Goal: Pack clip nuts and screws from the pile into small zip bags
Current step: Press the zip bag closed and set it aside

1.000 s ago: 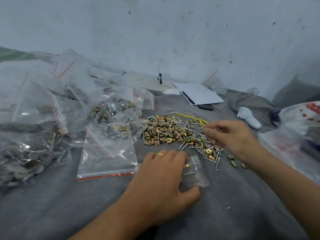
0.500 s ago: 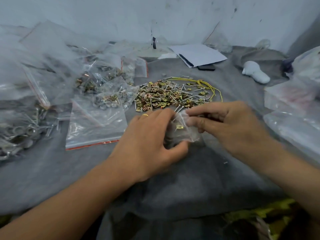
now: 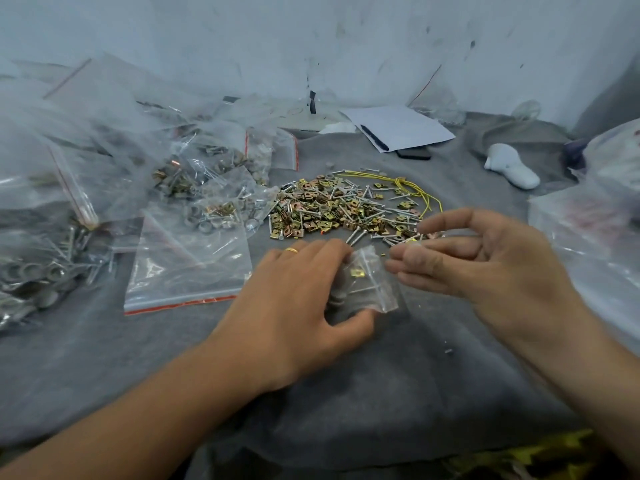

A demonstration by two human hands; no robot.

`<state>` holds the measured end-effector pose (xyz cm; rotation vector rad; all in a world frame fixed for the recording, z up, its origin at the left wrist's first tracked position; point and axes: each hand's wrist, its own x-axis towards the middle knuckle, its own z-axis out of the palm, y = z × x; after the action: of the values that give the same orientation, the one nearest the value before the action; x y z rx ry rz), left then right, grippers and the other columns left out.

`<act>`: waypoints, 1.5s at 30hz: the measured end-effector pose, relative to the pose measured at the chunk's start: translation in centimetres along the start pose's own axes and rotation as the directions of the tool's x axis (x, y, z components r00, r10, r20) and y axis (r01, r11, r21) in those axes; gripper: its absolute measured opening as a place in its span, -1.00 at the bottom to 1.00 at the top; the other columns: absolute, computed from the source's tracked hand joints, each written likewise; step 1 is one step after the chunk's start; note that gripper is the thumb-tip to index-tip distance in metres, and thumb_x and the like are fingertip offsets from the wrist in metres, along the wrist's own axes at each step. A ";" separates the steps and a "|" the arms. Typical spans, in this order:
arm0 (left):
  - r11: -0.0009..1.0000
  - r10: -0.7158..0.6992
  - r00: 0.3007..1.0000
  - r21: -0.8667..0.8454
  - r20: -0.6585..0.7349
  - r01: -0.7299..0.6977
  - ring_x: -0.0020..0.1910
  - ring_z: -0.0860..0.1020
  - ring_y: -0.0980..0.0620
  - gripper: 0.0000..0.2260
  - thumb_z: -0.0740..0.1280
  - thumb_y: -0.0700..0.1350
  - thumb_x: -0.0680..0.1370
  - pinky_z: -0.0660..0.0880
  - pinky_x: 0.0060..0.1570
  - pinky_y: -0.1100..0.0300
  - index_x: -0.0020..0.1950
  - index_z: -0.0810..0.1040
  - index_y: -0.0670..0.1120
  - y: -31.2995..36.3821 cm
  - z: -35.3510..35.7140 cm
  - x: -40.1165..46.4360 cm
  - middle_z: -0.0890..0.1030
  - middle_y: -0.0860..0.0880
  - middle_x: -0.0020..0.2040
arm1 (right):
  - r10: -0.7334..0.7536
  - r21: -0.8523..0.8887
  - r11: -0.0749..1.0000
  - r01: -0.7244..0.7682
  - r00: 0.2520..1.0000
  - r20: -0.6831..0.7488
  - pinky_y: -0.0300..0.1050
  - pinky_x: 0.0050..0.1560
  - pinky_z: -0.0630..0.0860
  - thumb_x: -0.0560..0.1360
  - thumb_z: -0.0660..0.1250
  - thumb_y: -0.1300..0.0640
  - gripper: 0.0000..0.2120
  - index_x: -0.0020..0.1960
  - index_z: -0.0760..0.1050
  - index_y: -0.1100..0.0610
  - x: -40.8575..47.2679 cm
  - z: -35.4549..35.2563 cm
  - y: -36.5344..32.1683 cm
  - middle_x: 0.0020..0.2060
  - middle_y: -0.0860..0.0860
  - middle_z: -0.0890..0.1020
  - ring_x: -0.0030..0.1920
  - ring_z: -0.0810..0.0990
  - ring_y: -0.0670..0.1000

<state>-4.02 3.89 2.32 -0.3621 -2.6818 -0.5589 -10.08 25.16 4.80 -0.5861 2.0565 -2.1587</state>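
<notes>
no legible txt, no labels, no nos.

A grey felt cloth (image 3: 433, 393) covers the work surface below a scuffed white wall (image 3: 346, 39). At the back lie white paper sheets (image 3: 405, 128) with a black pen (image 3: 374, 137), a dark phone (image 3: 414, 153) just beside them, and a white moulded object (image 3: 512, 170) to the right.

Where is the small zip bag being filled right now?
In the head view, the small zip bag sits at centre, gripped by the left hand, just in front of the pile.
</notes>
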 end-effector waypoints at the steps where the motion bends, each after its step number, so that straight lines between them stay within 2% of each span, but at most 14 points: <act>1: 1.000 0.005 1.000 0.003 -0.002 -0.005 -0.19 0.39 0.11 -0.67 0.22 0.33 0.48 0.25 -0.12 0.12 0.06 0.38 0.13 0.1 0.0 0.0 0.42 0.20 -0.16 | 0.030 -0.011 0.999 -0.030 1.000 -0.002 -0.06 -0.17 0.72 0.30 0.54 0.26 -0.59 0.09 0.52 0.34 -0.1 0.1 -0.1 -0.16 0.26 0.75 -0.13 0.78 0.23; 5: 0.999 0.011 1.000 0.032 0.003 -0.011 -0.18 0.37 0.11 -0.65 0.23 0.32 0.47 0.23 -0.10 0.13 0.07 0.42 0.10 0.2 -0.1 -0.1 0.44 0.18 -0.14 | 0.006 -0.183 0.983 -0.006 1.000 -0.003 -0.18 -0.32 0.64 0.16 0.65 0.04 -0.65 -0.13 0.70 0.19 -0.2 0.4 0.2 -0.30 0.18 0.74 -0.30 0.76 0.11; 7: 0.999 0.017 1.000 0.039 0.014 -0.017 -0.17 0.33 0.14 -0.64 0.22 0.33 0.46 0.23 -0.08 0.14 0.08 0.41 0.12 0.4 -0.2 -0.1 0.43 0.20 -0.13 | -0.062 -0.322 0.944 0.068 0.998 0.030 -0.26 -0.26 0.61 0.22 0.65 -0.02 -0.73 -0.12 0.75 0.02 -0.5 0.6 0.5 -0.27 0.04 0.76 -0.25 0.75 -0.02; 9: 0.999 0.013 1.000 0.031 0.026 -0.014 -0.16 0.36 0.15 -0.64 0.22 0.33 0.46 0.26 -0.07 0.13 0.09 0.42 0.13 0.5 -0.3 -0.1 0.45 0.20 -0.11 | -0.075 -0.349 0.933 0.093 0.995 0.063 -0.16 -0.13 0.67 0.32 0.64 0.01 -0.80 -0.07 0.75 -0.05 -0.8 1.0 1.0 -0.20 -0.03 0.77 -0.15 0.77 -0.03; 11: 1.000 0.008 0.999 0.020 0.039 -0.009 -0.12 0.42 0.14 -0.65 0.23 0.32 0.46 0.35 -0.03 0.11 0.10 0.43 0.14 0.6 -0.4 -0.2 0.49 0.19 -0.09 | -0.073 -0.339 0.936 0.098 0.993 0.088 -0.03 -0.02 0.70 0.44 0.60 0.11 -0.86 -0.02 0.76 -0.05 -0.9 1.5 1.4 -0.14 -0.06 0.78 -0.08 0.77 -0.03; 16: 1.000 -0.013 1.000 -0.029 0.010 0.013 -0.07 0.49 0.09 -0.67 0.28 0.25 0.42 0.45 0.00 0.02 0.11 0.43 0.15 0.7 -0.4 -0.4 0.51 0.20 -0.06 | -0.138 -0.308 0.932 0.191 0.973 0.186 -0.27 -0.02 0.62 0.66 0.35 0.14 -0.82 0.14 0.71 -0.03 -1.1 1.8 1.0 -0.02 -0.08 0.77 0.02 0.74 -0.07; 23: 0.999 -0.036 0.998 0.026 -0.050 0.037 0.15 0.52 0.04 -0.45 0.27 0.23 0.47 0.47 0.11 0.03 0.44 0.41 0.08 0.7 -0.1 -0.5 0.53 0.14 0.18 | -0.166 -0.101 0.975 0.200 0.947 0.276 -0.14 0.12 0.63 0.62 0.23 0.52 -0.63 0.29 0.55 0.20 -1.4 1.7 0.4 0.07 0.13 0.74 0.13 0.72 0.13; 28: 0.981 -0.109 0.977 -0.181 -0.181 0.076 0.14 0.56 0.11 -0.64 0.18 0.17 0.61 0.51 0.13 0.02 0.39 0.44 0.15 0.0 0.1 -0.5 0.56 0.19 0.17 | -0.329 0.008 0.943 0.332 0.930 0.164 0.04 0.20 0.63 0.58 0.27 0.45 -0.57 0.41 0.40 0.22 -1.7 2.2 -0.3 0.18 0.18 0.69 0.23 0.67 0.21; 30: 0.872 -0.181 0.972 -0.481 -0.150 0.088 0.08 0.61 0.15 -0.69 0.17 0.21 0.62 0.52 0.11 0.06 0.30 0.53 0.19 -0.5 -0.1 -0.3 0.65 0.16 0.09 | -0.371 -0.083 0.922 0.379 0.924 0.096 0.01 0.22 0.62 0.59 0.39 0.34 -0.59 0.40 0.45 0.12 -1.5 2.0 -0.6 0.21 0.10 0.69 0.28 0.65 0.14; 32: 0.580 -0.221 0.975 -0.805 -0.007 0.126 0.10 0.67 -0.02 -0.66 0.23 0.20 0.60 0.56 0.17 -0.10 0.26 0.63 0.11 -0.5 -0.7 0.1 0.72 0.00 0.08 | -0.333 -0.163 0.927 0.339 0.941 0.059 -0.03 0.21 0.61 0.55 0.47 0.20 -0.60 0.36 0.51 0.02 -1.3 1.8 -0.5 0.21 0.02 0.69 0.28 0.64 0.06; 33: 0.438 -0.212 0.976 -0.888 0.051 0.141 0.16 0.67 -0.13 -0.63 0.25 0.18 0.61 0.55 0.22 -0.23 0.28 0.66 0.04 -0.5 -1.0 0.3 0.72 -0.09 0.13 | -0.291 -0.178 0.938 0.296 0.955 0.055 -0.01 0.19 0.62 0.53 0.50 0.15 -0.61 0.33 0.54 -0.02 -1.2 1.8 -0.4 0.19 0.00 0.69 0.26 0.65 0.04; 35: 0.306 -0.137 0.986 -0.943 0.093 0.131 0.29 0.61 -0.25 -0.57 0.23 0.16 0.66 0.48 0.30 -0.35 0.35 0.63 -0.08 -0.5 -1.2 0.5 0.68 -0.20 0.25 | -0.197 -0.159 0.964 0.211 0.975 0.099 0.01 0.15 0.65 0.51 0.53 0.08 -0.64 0.28 0.60 -0.04 -1.1 2.0 0.0 0.16 0.01 0.71 0.21 0.68 0.05; 40: 0.159 0.005 0.993 -0.981 0.116 0.114 0.43 0.48 -0.35 -0.47 0.08 0.21 0.74 0.25 0.39 -0.55 0.53 0.45 -0.11 -0.3 -1.1 0.6 0.55 -0.21 0.43 | -0.188 -0.080 0.978 0.195 0.978 0.085 -0.21 0.03 0.63 0.43 0.57 0.06 -0.70 0.15 0.68 -0.05 -1.0 2.9 0.1 0.03 0.03 0.75 0.06 0.73 0.01; 45: 0.246 0.010 0.993 -0.962 0.120 0.114 0.42 0.48 -0.36 -0.40 0.05 0.33 0.70 0.24 0.35 -0.59 0.56 0.42 -0.03 -1.0 -0.9 1.1 0.54 -0.18 0.45 | -0.262 0.045 0.965 0.260 0.964 0.045 -0.27 -0.07 0.62 0.41 0.55 0.10 -0.86 -0.03 0.73 0.04 -1.2 3.5 -0.1 -0.14 0.05 0.77 -0.13 0.74 -0.05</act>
<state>-5.07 2.77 3.20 -0.6071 -2.0015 -2.3051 -7.79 22.30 4.72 -0.9456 2.0049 -2.2863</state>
